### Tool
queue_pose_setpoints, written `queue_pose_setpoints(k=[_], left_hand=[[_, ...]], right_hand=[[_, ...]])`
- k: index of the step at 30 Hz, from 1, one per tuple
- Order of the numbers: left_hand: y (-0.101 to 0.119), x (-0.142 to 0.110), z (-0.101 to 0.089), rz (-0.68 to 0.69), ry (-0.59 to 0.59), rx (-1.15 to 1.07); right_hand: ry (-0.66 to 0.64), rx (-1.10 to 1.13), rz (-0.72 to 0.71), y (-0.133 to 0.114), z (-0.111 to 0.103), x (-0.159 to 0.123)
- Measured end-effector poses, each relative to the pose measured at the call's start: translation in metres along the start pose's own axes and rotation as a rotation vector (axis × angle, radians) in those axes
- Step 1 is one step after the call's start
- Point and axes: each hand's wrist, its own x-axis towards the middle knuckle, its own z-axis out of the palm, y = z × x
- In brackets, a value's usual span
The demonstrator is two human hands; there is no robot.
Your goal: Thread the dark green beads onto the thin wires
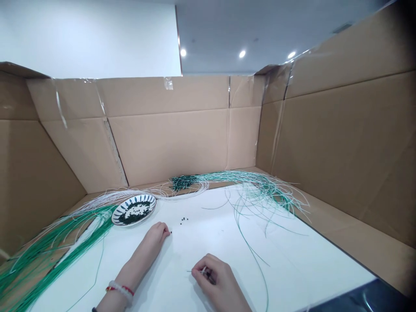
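My left hand (159,234) rests on the white board with its fingers pinched together. A tiny dark bead (171,232) shows right at its fingertips. Nearer to me on the right, my right hand (214,277) is curled with thumb and forefinger closed on a thin wire (188,271). The short end of that wire sticks out to the left; the rest is mostly hidden in the hand. Several loose dark beads (183,219) lie on the board beyond my hands. Behind my left hand, a striped oval plate (149,199) holds many more dark beads.
Long green strands (71,247) run along the left side, with white strands (107,195) behind the plate. Another bundle of strands (240,175) with a dark green clump (183,182) lies at the back. Loose strands curve over the white board (308,268). Cardboard walls (169,143) enclose it.
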Motion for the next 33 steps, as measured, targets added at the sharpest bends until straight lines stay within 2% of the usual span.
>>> queue_pose_setpoints(k=[7, 16, 20, 27, 30, 33], left_hand=[[-0.016, -0.004, 0.015, -0.068, 0.02, 0.131], [-0.003, -0.017, -0.006, -0.095, 0.058, 0.189], [0.0, -0.022, -0.011, -0.114, 0.102, 0.141], [0.002, -0.024, -0.008, -0.177, 0.11, 0.037], [0.0, -0.021, -0.008, -0.246, 0.118, -0.086], [-0.003, -0.016, -0.015, -0.357, 0.125, -0.311]], right_hand=[[0.007, 0.025, 0.002, -0.005, -0.001, -0.001], [0.04, 0.067, 0.022, -0.013, -0.004, -0.005], [0.05, 0.051, 0.017, -0.014, -0.003, -0.005], [0.053, 0.077, 0.006, -0.014, -0.002, -0.007], [0.061, 0.096, 0.005, -0.012, -0.002, -0.008], [0.058, 0.123, 0.01, -0.012, -0.002, -0.006]])
